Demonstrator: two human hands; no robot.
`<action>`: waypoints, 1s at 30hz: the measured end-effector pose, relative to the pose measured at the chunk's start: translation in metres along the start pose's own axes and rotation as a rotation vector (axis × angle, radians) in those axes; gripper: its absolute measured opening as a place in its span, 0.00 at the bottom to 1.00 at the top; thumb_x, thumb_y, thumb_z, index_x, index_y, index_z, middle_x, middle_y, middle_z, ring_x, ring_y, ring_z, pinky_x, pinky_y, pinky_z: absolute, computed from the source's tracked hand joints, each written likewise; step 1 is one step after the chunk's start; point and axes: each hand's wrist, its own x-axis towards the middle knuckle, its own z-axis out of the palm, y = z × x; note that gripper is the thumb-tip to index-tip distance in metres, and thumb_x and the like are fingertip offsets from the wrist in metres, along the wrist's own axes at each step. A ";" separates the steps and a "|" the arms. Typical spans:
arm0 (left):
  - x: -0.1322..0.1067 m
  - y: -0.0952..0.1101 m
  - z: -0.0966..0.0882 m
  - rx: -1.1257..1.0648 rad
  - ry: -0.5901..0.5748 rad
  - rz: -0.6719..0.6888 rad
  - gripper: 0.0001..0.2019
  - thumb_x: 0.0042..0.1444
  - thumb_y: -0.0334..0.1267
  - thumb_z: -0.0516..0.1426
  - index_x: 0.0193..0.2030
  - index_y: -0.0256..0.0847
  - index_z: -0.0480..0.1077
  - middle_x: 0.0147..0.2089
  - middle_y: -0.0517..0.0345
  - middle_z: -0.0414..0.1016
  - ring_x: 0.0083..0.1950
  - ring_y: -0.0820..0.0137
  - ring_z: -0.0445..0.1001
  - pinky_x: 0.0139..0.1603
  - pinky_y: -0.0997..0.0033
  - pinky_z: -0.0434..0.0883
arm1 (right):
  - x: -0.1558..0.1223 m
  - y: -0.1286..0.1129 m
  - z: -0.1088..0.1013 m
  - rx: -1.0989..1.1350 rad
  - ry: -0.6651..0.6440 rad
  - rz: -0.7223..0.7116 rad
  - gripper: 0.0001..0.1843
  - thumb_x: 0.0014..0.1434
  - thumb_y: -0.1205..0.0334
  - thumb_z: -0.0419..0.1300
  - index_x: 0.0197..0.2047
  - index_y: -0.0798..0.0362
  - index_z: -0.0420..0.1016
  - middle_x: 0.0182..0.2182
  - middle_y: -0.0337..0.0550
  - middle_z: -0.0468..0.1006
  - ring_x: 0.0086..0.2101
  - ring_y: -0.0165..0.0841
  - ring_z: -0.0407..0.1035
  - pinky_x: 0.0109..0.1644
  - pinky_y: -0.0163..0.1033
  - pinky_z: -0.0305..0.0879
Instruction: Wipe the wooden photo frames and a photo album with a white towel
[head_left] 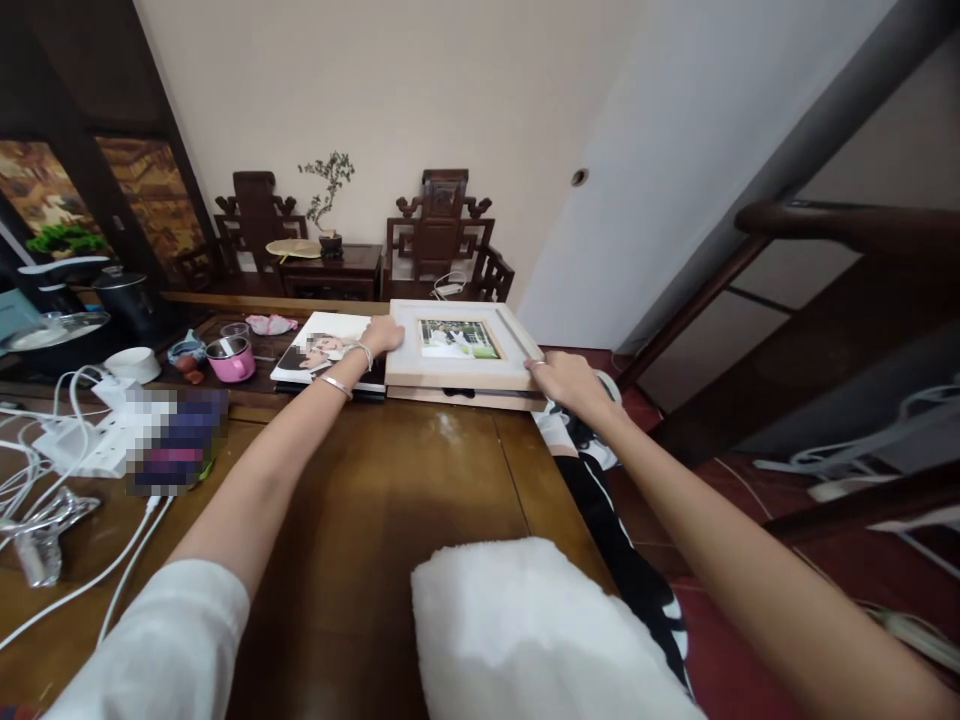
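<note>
Polished brown wooden tabletop (420, 480) is supporting, at its far end, a white rectangular picture frame (461, 372) with pale wooden sides. Its long axis is running left to right; it is lying face up, the inset colour photograph (457, 338) facing the wearer upright. The left hand (384, 335) is grasping the left edge; the right hand (566, 378) is grasping the near right corner. Frame sides are hiding some fingertips. Pixel blocks are masking a dark blue item (178, 440).

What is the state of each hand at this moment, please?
Left hand: curled at the left edge of the framed picture; whether it grips cannot be told.
Right hand: closed on the right edge of the framed picture.
</note>
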 end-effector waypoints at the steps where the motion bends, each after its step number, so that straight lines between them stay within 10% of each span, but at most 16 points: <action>1: 0.001 -0.001 0.003 0.040 0.002 -0.017 0.18 0.52 0.34 0.56 0.48 0.23 0.72 0.57 0.25 0.67 0.63 0.44 0.62 0.60 0.54 0.60 | 0.001 0.000 0.003 -0.020 -0.007 -0.007 0.27 0.62 0.54 0.44 0.47 0.67 0.75 0.48 0.71 0.74 0.50 0.54 0.68 0.47 0.47 0.62; 11: -0.014 -0.003 0.007 0.310 0.055 0.007 0.22 0.58 0.44 0.53 0.52 0.27 0.69 0.59 0.28 0.62 0.61 0.41 0.60 0.58 0.42 0.58 | -0.021 -0.017 0.003 -0.085 0.075 0.046 0.27 0.63 0.56 0.44 0.53 0.66 0.72 0.50 0.69 0.70 0.50 0.54 0.66 0.48 0.51 0.63; 16: -0.052 0.013 -0.010 0.310 0.089 0.199 0.22 0.57 0.44 0.55 0.53 0.29 0.67 0.57 0.33 0.62 0.61 0.45 0.59 0.58 0.46 0.60 | -0.076 -0.012 -0.018 -0.076 0.247 -0.111 0.20 0.64 0.58 0.44 0.49 0.59 0.72 0.47 0.60 0.73 0.46 0.46 0.68 0.44 0.43 0.62; 19: -0.115 0.034 -0.022 0.218 0.051 0.464 0.16 0.59 0.38 0.53 0.51 0.32 0.69 0.51 0.42 0.68 0.57 0.55 0.65 0.58 0.54 0.62 | -0.131 0.004 -0.025 -0.065 0.239 -0.209 0.17 0.64 0.56 0.44 0.42 0.54 0.71 0.39 0.52 0.76 0.39 0.41 0.70 0.36 0.39 0.59; 24: -0.295 0.068 -0.035 0.022 -0.150 0.916 0.10 0.62 0.40 0.49 0.43 0.40 0.70 0.46 0.52 0.72 0.48 0.64 0.69 0.52 0.62 0.66 | -0.227 0.049 -0.027 -0.045 0.071 -0.202 0.17 0.64 0.52 0.45 0.30 0.50 0.66 0.24 0.45 0.74 0.28 0.39 0.69 0.31 0.38 0.55; 27: -0.387 0.071 -0.031 0.138 -0.218 0.987 0.15 0.59 0.47 0.53 0.46 0.39 0.68 0.48 0.48 0.70 0.50 0.59 0.68 0.51 0.59 0.66 | -0.281 0.061 -0.027 0.031 -0.053 -0.190 0.20 0.65 0.49 0.42 0.28 0.49 0.63 0.21 0.42 0.72 0.26 0.37 0.69 0.30 0.37 0.55; 30: -0.427 0.063 -0.019 0.344 -0.191 0.898 0.16 0.60 0.48 0.51 0.45 0.38 0.67 0.50 0.43 0.68 0.52 0.54 0.66 0.49 0.55 0.67 | -0.314 0.045 -0.022 0.068 -0.089 -0.202 0.18 0.63 0.46 0.45 0.31 0.49 0.65 0.22 0.42 0.72 0.26 0.38 0.69 0.28 0.36 0.54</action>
